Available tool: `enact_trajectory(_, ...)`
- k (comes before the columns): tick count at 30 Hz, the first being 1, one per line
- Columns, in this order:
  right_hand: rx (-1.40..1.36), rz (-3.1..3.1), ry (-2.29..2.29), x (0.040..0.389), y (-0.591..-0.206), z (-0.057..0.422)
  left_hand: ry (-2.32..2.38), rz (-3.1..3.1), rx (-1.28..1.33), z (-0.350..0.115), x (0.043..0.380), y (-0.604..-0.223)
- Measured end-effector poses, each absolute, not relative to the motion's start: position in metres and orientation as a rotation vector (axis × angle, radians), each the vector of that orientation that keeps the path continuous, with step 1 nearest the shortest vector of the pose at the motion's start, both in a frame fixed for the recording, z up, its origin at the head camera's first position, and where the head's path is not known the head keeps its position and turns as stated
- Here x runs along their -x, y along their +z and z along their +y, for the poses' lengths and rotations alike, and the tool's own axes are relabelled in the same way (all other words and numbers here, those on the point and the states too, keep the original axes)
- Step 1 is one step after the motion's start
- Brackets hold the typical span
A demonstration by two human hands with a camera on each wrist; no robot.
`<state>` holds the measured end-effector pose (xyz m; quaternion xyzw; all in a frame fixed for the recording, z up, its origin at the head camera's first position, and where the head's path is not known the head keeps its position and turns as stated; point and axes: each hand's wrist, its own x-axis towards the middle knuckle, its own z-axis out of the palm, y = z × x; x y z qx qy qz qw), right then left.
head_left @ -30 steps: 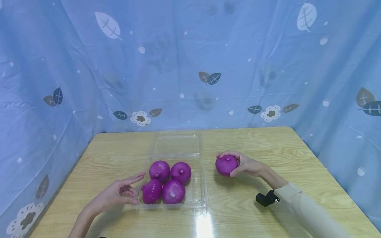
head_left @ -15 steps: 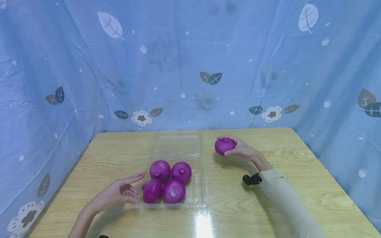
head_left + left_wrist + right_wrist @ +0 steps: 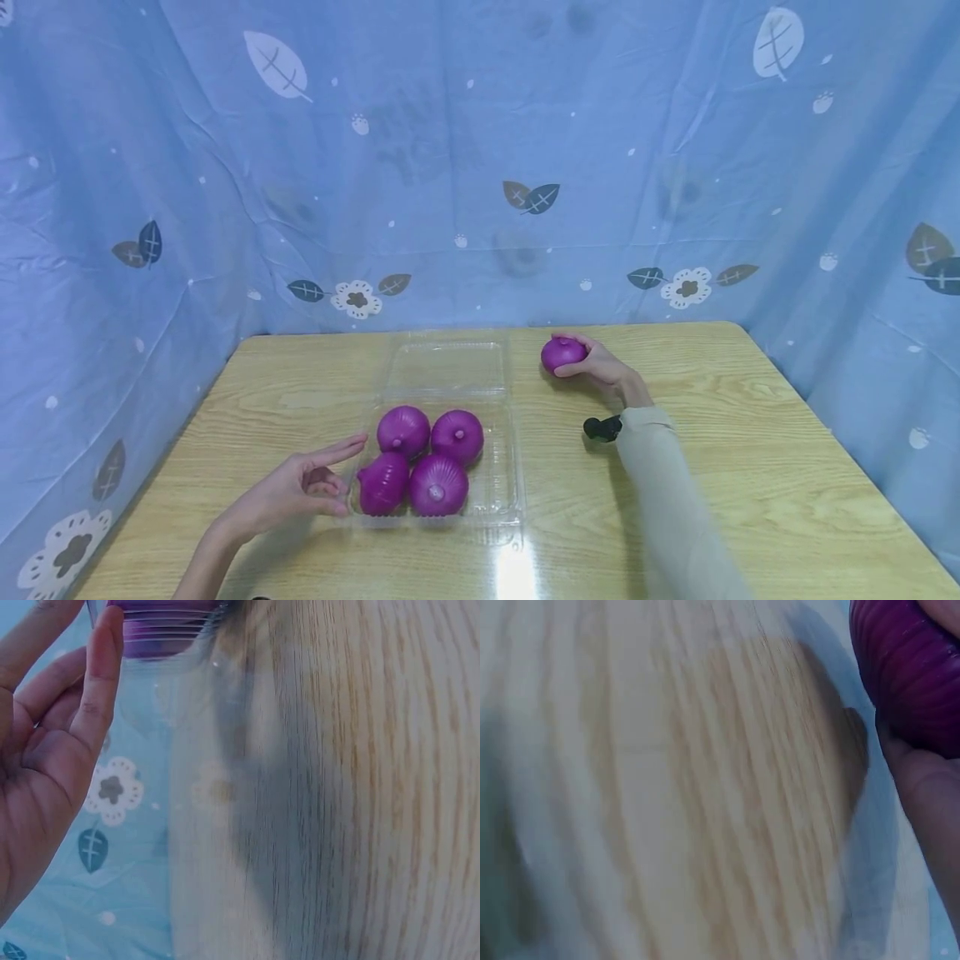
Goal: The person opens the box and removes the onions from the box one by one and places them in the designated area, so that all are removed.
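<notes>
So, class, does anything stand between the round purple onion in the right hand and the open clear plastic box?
Nothing visible does: only wood-grain tabletop shows between the held onion and the bare right part of the box, and its clear lid is folded back.

The head view is bright; white glare marks the table (image 3: 570, 525) at the bottom; soft shadows lie by the left hand (image 3: 288, 490) and sleeve (image 3: 667, 492); both wrist views are dimmer and bluish, the right blurred at lower left.
</notes>
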<state>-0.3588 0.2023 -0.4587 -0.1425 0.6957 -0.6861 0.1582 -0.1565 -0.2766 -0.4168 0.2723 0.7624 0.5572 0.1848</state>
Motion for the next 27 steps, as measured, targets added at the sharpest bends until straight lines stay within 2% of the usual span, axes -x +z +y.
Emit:
enact_trajectory(8,0.390,2.076,-1.883,0.363,-0.460,0.195,1.576,2.145,-0.771,-0.276,0.156,-0.418)
enact_trajectory(16,0.555,2.325,-1.613,0.367,-0.451,0.194,1.576,2.174,-0.760,-0.278,0.155,-0.417)
enact_trajectory(27,0.490,2.192,-1.706,0.360,-0.448,0.195,1.573,2.175,-0.719,-0.277,0.156,-0.416)
